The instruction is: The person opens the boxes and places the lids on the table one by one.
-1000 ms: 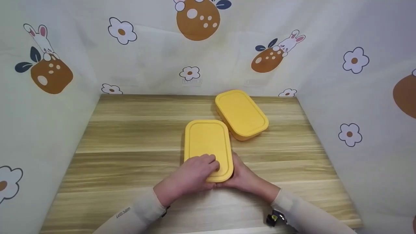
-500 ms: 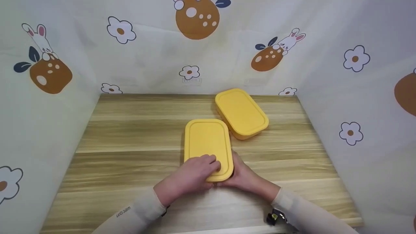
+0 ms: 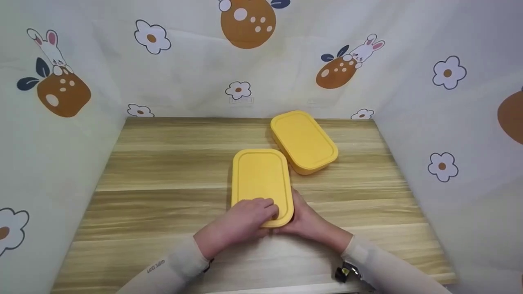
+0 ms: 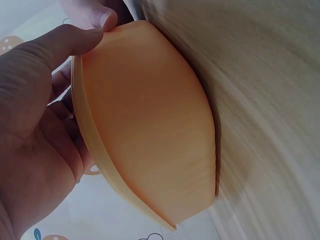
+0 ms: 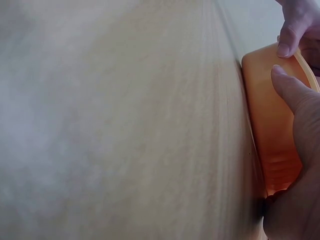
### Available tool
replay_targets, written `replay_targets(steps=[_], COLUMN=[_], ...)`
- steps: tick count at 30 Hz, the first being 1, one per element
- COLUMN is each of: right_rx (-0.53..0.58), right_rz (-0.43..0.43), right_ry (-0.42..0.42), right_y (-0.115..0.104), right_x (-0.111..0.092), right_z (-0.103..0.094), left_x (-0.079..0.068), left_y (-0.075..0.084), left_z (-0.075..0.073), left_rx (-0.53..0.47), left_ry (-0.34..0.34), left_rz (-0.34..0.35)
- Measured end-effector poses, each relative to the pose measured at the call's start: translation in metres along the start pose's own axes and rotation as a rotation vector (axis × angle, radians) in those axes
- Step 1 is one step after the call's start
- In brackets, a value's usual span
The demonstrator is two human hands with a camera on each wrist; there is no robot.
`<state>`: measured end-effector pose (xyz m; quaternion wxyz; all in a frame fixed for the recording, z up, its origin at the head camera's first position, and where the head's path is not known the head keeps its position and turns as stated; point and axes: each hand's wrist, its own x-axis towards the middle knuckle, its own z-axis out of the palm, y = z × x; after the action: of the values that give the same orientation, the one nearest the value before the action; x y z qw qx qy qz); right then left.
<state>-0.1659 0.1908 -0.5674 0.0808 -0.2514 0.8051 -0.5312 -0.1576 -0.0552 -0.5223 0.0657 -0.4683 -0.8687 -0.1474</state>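
Observation:
A yellow lidded food container [image 3: 259,173] stands on the table before me, its lid [image 4: 100,150] on top. My left hand [image 3: 243,216] grips the lid at the near end, with curled fingers over the top and the thumb at the rim. My right hand [image 3: 308,218] holds the container's body low at its right near corner. In the right wrist view the right thumb [image 5: 290,90] lies along the orange-looking near wall [image 5: 272,135], just by the left thumb [image 5: 289,42]. The right fingers are mostly hidden behind the container.
A second yellow container [image 3: 304,141], also lidded, sits angled behind and to the right, close to the first one's far right corner. The wood-grain table [image 3: 163,171] is walled on three sides by a pale printed cloth [image 3: 184,61].
My left fingers have drawn back slightly over the lid toward the near end. The right hand and both containers stay in place; the head view has shifted a little.

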Motion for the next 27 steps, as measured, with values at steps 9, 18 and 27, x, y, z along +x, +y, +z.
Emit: replay_targets(steps=[9,18,27], right_rx=[-0.038,-0.053,-0.038], right_rz=[0.014,0.009,0.032], right_ry=[-0.027,-0.025,-0.032], right_y=[0.027,0.026,0.025], right_x=[0.002,0.002,0.002], right_z=[0.0,-0.001,0.001], left_x=[0.001,0.002,0.002], left_y=[0.0,0.0,-0.001], left_z=[-0.001,-0.002,-0.005], left_rx=[0.012,-0.002,-0.021], left_ry=[-0.029,-0.032,-0.028], left_rz=[-0.007,-0.003,0.002])
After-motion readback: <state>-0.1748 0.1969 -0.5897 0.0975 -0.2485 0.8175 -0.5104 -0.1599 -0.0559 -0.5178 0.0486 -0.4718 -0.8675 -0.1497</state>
